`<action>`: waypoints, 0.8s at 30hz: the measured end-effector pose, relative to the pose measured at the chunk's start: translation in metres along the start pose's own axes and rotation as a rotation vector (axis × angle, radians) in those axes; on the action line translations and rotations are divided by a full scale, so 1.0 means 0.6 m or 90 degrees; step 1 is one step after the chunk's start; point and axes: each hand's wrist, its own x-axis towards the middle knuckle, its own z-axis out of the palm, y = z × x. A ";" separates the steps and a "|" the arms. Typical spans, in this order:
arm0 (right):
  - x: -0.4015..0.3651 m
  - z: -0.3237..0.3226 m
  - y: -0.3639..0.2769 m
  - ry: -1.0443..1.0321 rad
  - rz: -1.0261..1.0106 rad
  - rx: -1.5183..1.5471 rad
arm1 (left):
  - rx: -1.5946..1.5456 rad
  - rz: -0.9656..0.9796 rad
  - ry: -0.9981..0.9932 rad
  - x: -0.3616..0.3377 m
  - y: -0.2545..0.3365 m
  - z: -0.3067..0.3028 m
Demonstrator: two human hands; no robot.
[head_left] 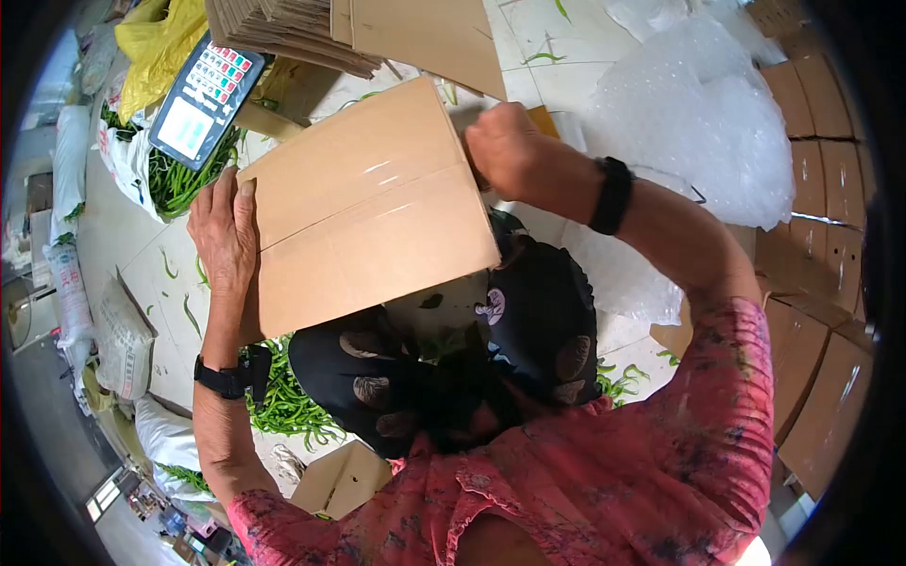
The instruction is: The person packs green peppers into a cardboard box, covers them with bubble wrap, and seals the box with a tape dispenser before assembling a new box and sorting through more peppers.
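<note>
A brown cardboard box (368,203) is tilted above my knees, with a seam across its broad upper face. My left hand (224,231) grips its left edge, thumb on the upper face and fingers round the side. At the right edge, my right hand (505,151) is closed in a fist against the box's side. The inner side of that fist is hidden, so what it holds cannot be made out. The box's underside is out of sight.
Flattened cardboard sheets (283,33) are stacked beyond the box. A scale display (206,102) stands by a bag of green chili peppers (189,174). Loose peppers (288,401) lie on the floor. Bubble wrap (689,123) and stacked cartons (821,236) are at the right.
</note>
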 end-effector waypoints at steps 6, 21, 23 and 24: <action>-0.006 0.101 -0.037 -0.286 0.041 -0.169 | -0.018 0.005 -0.010 -0.003 0.004 -0.006; -0.178 0.312 0.019 -0.094 0.831 0.427 | -0.089 -0.021 -0.057 0.002 0.018 -0.004; -0.058 0.213 0.005 0.205 0.811 0.596 | -0.074 -0.024 -0.052 0.001 0.012 -0.001; -0.008 0.124 0.000 0.382 0.707 0.774 | -0.087 -0.029 -0.050 0.001 0.012 0.000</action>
